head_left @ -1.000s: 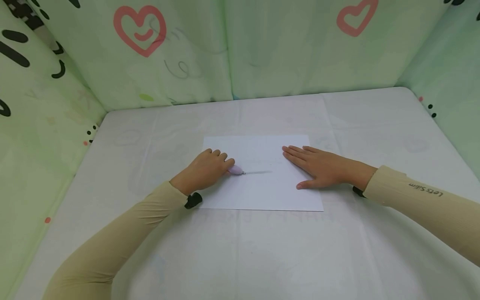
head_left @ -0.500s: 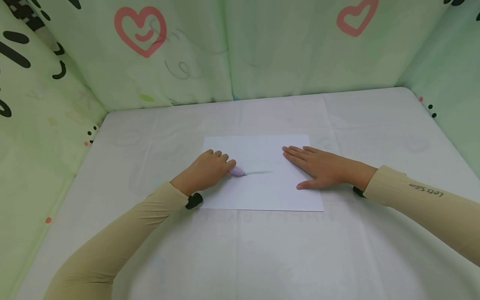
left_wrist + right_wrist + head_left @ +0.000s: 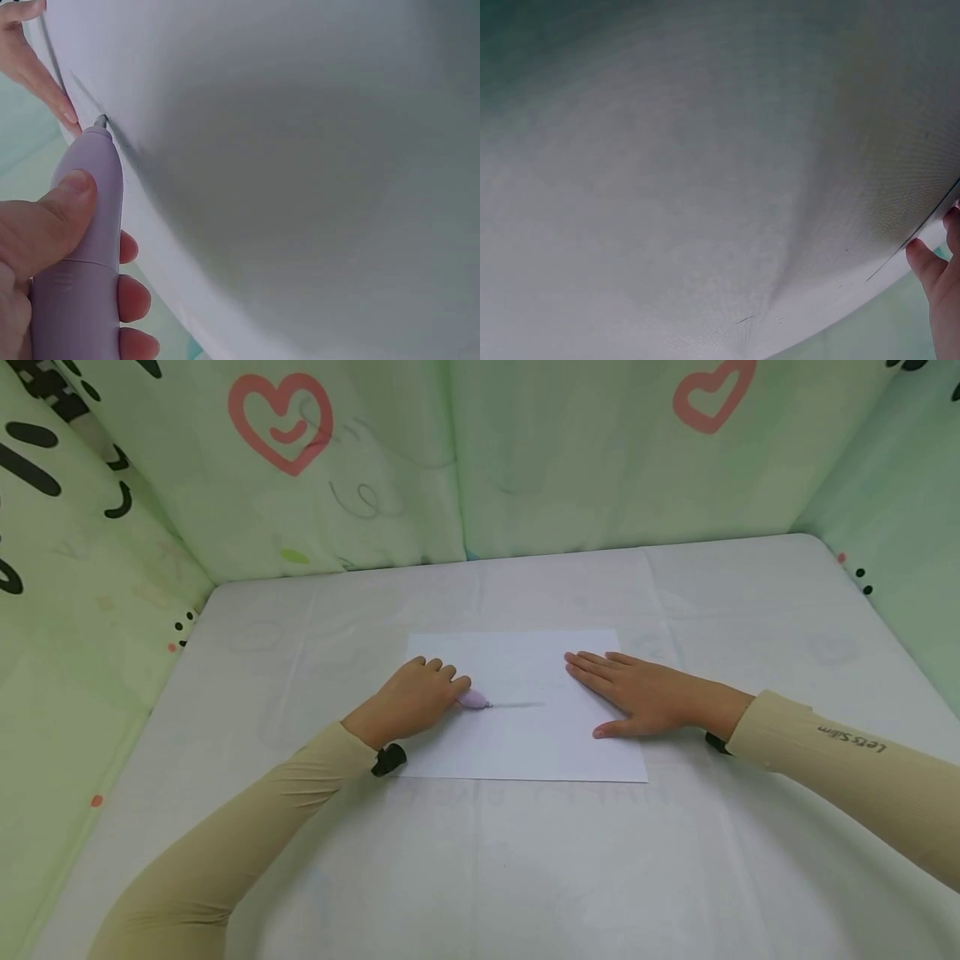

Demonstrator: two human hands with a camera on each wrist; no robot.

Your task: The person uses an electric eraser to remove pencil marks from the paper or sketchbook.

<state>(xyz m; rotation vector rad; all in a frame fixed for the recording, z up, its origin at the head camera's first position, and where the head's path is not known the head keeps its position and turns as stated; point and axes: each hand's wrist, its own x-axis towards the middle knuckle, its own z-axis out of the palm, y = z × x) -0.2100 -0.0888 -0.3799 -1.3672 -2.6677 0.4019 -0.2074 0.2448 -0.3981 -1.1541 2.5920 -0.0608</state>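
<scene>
My left hand (image 3: 412, 697) grips a thick lilac pen-shaped tool (image 3: 473, 699), its body also visible in the left wrist view (image 3: 88, 187). The thumb lies along one side and fingertips wrap round the other. The narrow grey tip (image 3: 102, 120) meets a sheet of white paper (image 3: 525, 752) at the left end of a faint grey line (image 3: 519, 704). On the paper's right side my right hand (image 3: 645, 693) rests flat, fingers straight and thumb spread apart. Only a few of its fingertips (image 3: 922, 259) enter the right wrist view, at the right edge.
A white cloth (image 3: 480, 877) covers the table beneath the paper. Pale green curtains (image 3: 562, 468) with red hearts and black marks hang behind and at both sides. Dark wrist cameras (image 3: 388, 760) sit under both cuffs.
The tool's tip shifts only slightly beside the grey line, together with the left hand. The right hand and the paper stay in place.
</scene>
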